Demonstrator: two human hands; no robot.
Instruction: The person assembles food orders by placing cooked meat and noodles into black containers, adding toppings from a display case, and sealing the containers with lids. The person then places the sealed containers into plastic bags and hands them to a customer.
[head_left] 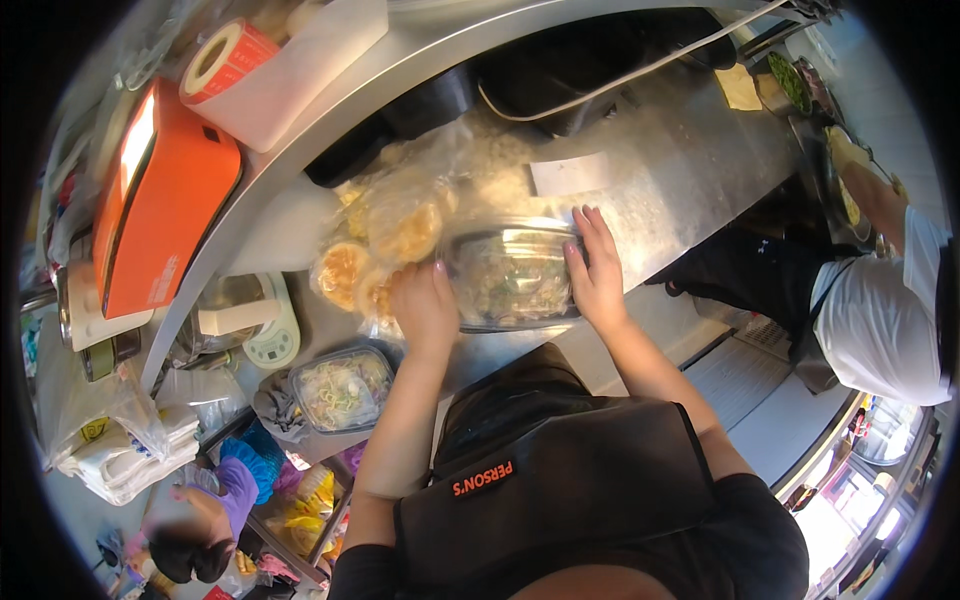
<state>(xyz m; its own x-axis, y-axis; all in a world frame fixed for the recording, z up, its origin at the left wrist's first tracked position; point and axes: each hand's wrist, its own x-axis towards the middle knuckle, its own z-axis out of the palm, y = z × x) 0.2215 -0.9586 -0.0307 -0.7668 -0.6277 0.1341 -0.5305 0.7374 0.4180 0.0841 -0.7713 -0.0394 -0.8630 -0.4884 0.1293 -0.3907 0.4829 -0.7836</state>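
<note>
A clear plastic takeout container (512,282) with a shiny lid lies in front of me on the steel counter; pale and greenish food shows through. My right hand (598,275) holds its right side, with the thumb on the rim and the fingers stretched along the edge. At the container's left side is my left hand (427,305), closed against it, its fingers partly hidden. Just beyond that hand, clear plastic bags hold several round golden buns (405,232).
A second container of shredded food (343,388) stands lower left, near a pale green scale (272,335). An orange machine (170,200) and a label roll (230,62) sit upper left. Black bins (560,75) line the back. A co-worker in white (880,305) works at right; another person (205,520) is lower left.
</note>
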